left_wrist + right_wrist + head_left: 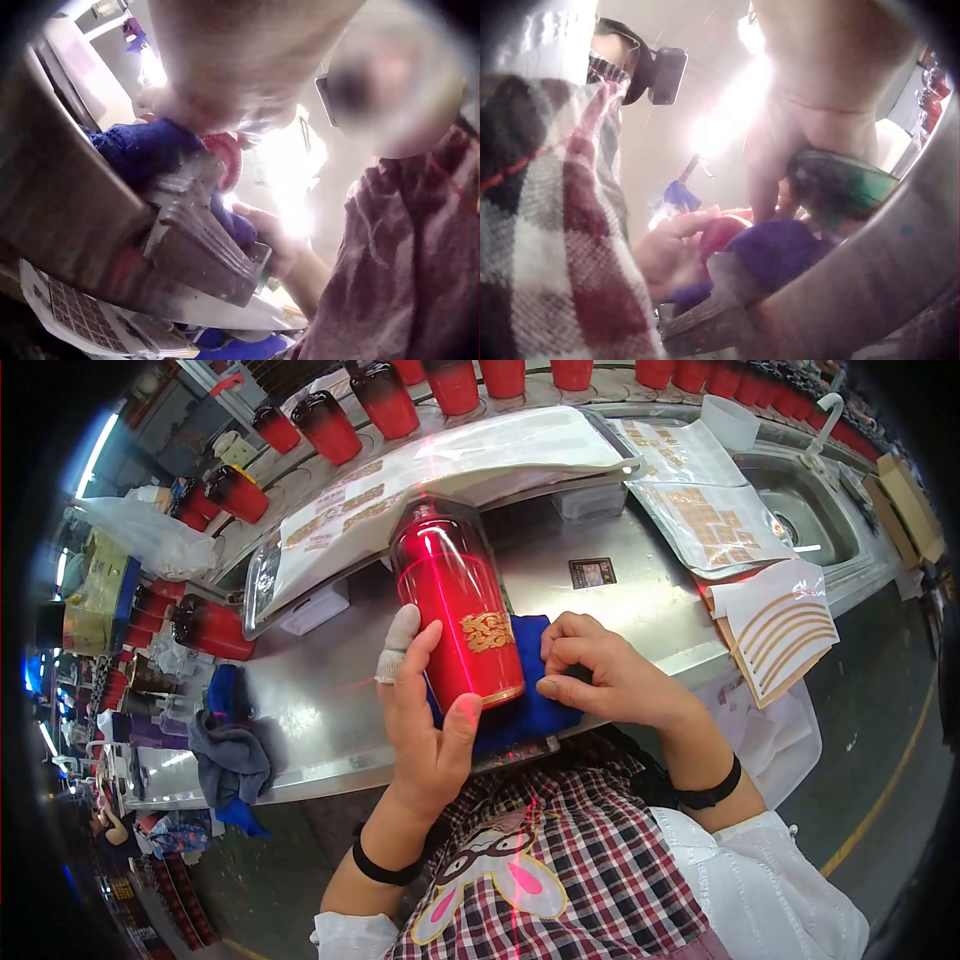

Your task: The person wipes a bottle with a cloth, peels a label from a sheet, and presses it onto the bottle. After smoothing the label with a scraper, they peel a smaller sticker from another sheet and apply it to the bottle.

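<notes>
head looks down, wrists look up close

The blue cloth [535, 710] lies mostly hidden under the red bottle [455, 600] and the right hand [600, 675], whose curled fingers cover whatever they grip. In the right wrist view, a greenish object [840, 187] under the palm is too blurred to identify.

A workshop or small factory is shown. A long steel bench [330, 710] is lined along the back with rows of identical red flasks [455, 385], and more are crowded at the left. Sheets of gold decals [715, 525] are spread beside a steel sink [810, 510]. One red flask [455, 600] bearing a gold decal is laid on the bench. A bare floor [890, 780] marked with a yellow line is seen, and cardboard boxes [905, 500] are stacked nearby.
</notes>
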Demonstrator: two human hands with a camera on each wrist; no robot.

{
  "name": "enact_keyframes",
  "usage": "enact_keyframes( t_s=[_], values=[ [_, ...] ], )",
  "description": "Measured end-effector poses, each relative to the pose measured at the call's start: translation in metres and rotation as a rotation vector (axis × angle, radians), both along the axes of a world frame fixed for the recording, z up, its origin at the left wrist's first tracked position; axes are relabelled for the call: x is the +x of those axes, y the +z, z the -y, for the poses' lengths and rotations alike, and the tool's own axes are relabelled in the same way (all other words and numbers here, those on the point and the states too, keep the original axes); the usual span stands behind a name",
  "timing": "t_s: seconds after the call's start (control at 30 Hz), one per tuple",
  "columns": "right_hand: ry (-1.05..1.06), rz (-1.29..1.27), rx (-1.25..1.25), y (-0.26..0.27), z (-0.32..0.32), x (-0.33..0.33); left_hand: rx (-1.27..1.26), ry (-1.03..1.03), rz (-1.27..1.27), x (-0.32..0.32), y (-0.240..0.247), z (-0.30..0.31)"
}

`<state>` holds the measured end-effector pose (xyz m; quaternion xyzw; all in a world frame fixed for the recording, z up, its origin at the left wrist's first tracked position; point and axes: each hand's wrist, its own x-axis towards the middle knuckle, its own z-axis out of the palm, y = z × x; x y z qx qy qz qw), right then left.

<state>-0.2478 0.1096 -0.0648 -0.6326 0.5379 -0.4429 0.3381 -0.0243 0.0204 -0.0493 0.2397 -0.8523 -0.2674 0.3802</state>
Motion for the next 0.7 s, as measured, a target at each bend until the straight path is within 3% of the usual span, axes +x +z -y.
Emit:
enact_keyframes(
  t_s=[0.53,0.7],
  values=[
    [-0.021,-0.070,-0.018,0.001,0.000,0.001,-0.118,0.119,0.082,-0.014,0.004,-0.011],
    [-0.051,-0.072,-0.100,0.013,-0.001,0.009,0.187,-0.033,-0.125,0.002,-0.009,0.000]
  ],
)
